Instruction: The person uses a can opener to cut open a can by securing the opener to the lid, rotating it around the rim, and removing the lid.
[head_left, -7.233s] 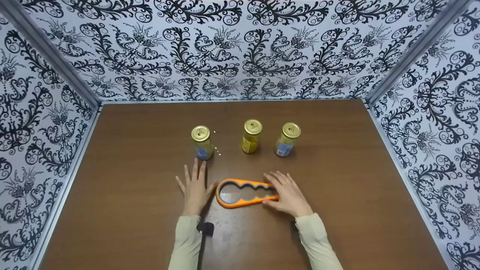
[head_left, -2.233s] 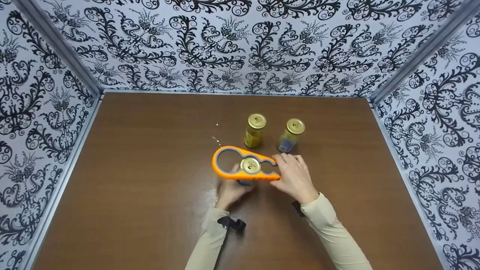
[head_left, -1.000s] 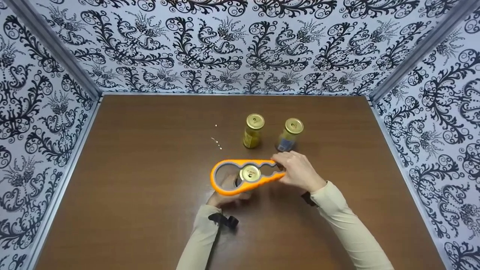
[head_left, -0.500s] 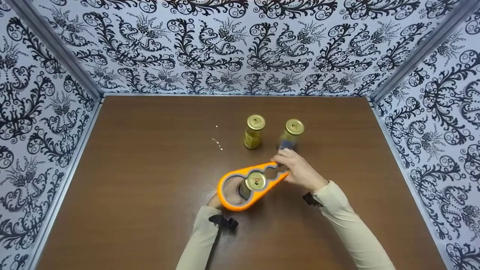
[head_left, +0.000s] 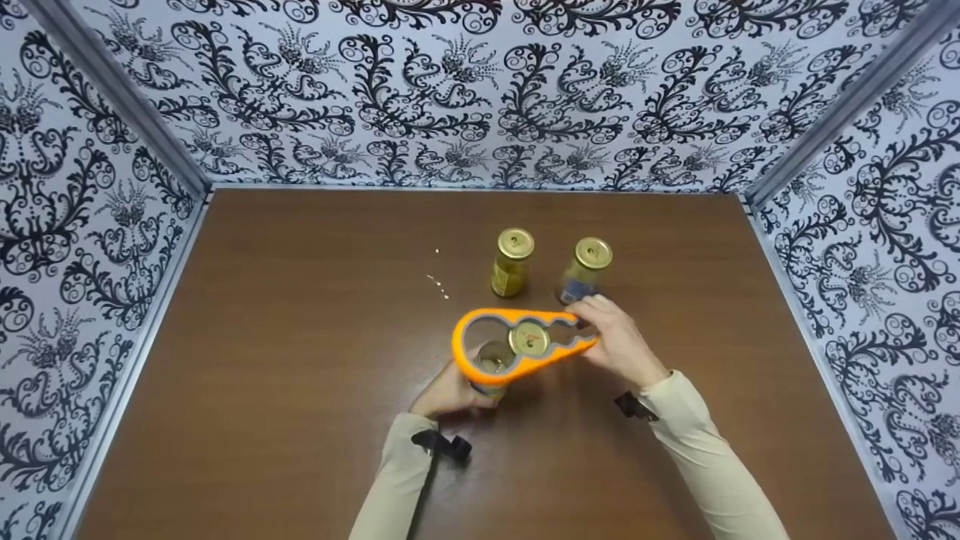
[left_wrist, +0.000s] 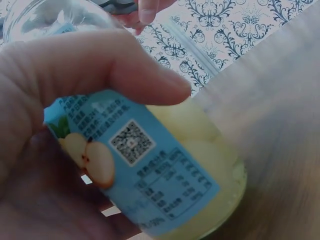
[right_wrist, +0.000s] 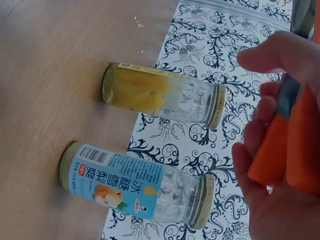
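Observation:
My left hand (head_left: 448, 391) grips a glass jar (left_wrist: 195, 135) with a blue label and pale fruit pieces inside; the thumb lies across the label in the left wrist view. The jar's open mouth (head_left: 493, 357) shows through the large hole of an orange jar opener (head_left: 466, 360) with a grey scalloped inner edge. A gold lid (head_left: 529, 339) sits in the opener's middle notch, off the jar and to the right of its mouth. My right hand (head_left: 619, 341) holds the opener by its handle ends, fingers and thumb curled round them.
Two lidded jars stand behind the hands: one with yellow fruit (head_left: 510, 262), one with a blue label (head_left: 583, 270). Small pale drops (head_left: 439, 285) lie on the brown table (head_left: 300, 315) to their left. Patterned panels (head_left: 465, 97) enclose the table's back and sides.
The left hand has picked up the left jar, and the right hand has lifted the opener over it. The opener turned about the lid; the lid has come off and moved right with the opener.

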